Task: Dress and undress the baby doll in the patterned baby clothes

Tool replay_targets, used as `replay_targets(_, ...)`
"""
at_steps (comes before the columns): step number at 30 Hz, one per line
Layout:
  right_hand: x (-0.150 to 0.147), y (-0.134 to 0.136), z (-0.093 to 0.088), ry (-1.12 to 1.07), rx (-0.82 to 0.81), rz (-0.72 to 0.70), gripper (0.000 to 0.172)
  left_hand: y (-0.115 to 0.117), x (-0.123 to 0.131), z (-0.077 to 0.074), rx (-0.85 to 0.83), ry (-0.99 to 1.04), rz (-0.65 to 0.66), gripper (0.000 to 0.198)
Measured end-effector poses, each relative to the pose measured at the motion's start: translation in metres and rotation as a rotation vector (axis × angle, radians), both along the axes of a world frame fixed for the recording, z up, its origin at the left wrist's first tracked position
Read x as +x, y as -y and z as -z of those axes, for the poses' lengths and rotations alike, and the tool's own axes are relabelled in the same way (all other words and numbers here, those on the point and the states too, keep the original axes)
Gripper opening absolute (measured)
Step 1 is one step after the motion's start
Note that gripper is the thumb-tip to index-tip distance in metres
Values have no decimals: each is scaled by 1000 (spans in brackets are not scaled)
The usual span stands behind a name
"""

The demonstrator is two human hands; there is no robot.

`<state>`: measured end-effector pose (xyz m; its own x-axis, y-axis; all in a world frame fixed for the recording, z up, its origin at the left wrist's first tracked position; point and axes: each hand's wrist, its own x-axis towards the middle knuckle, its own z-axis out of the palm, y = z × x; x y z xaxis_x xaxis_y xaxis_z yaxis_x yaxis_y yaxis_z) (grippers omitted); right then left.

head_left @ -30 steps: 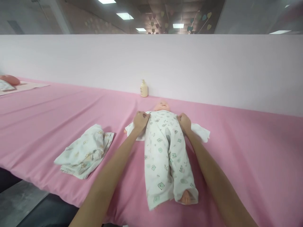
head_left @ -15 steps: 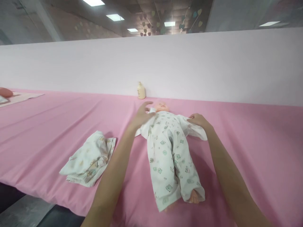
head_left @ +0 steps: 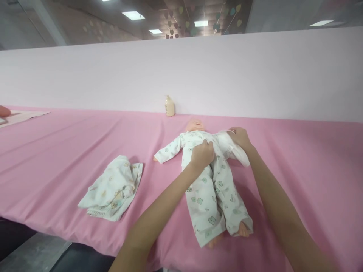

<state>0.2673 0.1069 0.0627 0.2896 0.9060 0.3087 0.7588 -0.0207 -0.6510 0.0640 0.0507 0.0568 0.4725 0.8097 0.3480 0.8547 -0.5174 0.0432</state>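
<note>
A baby doll [head_left: 195, 125] lies on its back, head toward the wall, dressed in a white baby shirt [head_left: 187, 140] and pants [head_left: 202, 198] with small green prints. My left hand [head_left: 202, 154] is closed at the doll's chest, its fingers curled on the shirt front; the exact grip is hidden. On the doll's right-hand side in view, my right hand [head_left: 240, 136] pinches the edge of a plain white part of the shirt [head_left: 225, 143], which is spread out there. One sleeve [head_left: 168, 150] reaches left, with the doll's hand at its cuff. Both doll feet show below the pants.
Folded printed baby clothes [head_left: 115, 189] lie left of the doll. A cream pump bottle [head_left: 169, 106] stands against the white wall panel [head_left: 113, 79]. The pink sheet [head_left: 70, 147] covers the table to its front edge. A pale mat [head_left: 25, 116] lies at far left.
My left hand has moved from beside the doll's head to its chest and closed. The left sleeve now lies stretched out. My right hand has shifted slightly up with the white cloth.
</note>
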Motion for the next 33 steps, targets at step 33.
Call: replay_targets(33, -90, -42, -32, 250, -79, -307, 26, -101, -11, 0, -128, 420, -318, 33)
